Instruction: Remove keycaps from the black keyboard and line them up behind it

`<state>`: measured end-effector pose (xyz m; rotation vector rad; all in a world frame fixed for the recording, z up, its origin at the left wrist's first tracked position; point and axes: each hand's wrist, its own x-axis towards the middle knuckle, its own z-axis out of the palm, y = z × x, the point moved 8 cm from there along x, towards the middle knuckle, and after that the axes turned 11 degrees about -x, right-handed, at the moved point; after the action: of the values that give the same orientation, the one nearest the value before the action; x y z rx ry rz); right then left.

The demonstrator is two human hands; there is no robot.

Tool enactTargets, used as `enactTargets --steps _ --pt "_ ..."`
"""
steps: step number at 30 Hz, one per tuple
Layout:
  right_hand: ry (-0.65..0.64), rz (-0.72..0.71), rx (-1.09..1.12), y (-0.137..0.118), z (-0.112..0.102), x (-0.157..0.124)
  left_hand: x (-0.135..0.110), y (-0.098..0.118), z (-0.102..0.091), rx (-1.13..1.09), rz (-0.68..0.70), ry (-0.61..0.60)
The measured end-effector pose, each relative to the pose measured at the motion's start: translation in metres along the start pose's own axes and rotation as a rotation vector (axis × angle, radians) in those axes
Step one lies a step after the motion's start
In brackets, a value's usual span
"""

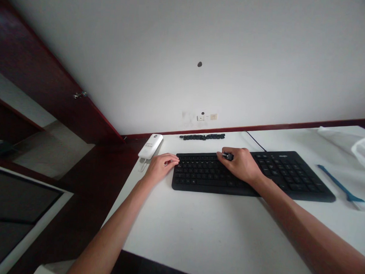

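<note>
A black computer keyboard (277,174) lies on a white table (197,229), its cable running toward the wall. My left hand (162,166) rests at the keyboard's top left corner, fingertips on the keys, holding nothing. My right hand (239,165) lies over the top row near the middle and pinches a small black and silver object (227,156), partly hidden by the fingers. Behind the keyboard lies a row of small black pieces (202,136), probably keycaps. A white power bank (150,146) sits left of my left hand.
A blue plastic tool (339,184) lies right of the keyboard, and a translucent plastic bag (363,149) sits at the far right. A wall with power sockets (207,117) rises behind the table. A dark red door (52,80) stands at the left.
</note>
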<state>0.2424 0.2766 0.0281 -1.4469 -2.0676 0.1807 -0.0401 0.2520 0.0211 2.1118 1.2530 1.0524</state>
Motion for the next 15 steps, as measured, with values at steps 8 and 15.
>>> enactTargets --steps 8,15 --pt "-0.003 0.007 0.0 -0.0009 -0.0008 -0.0001 -0.0004 -0.0003 0.0011 -0.014 0.043 -0.006" --pt "-0.003 0.011 -0.012 -0.0004 0.0003 -0.0005 -0.0009 0.0061 0.0013 -0.032 0.055 0.007"
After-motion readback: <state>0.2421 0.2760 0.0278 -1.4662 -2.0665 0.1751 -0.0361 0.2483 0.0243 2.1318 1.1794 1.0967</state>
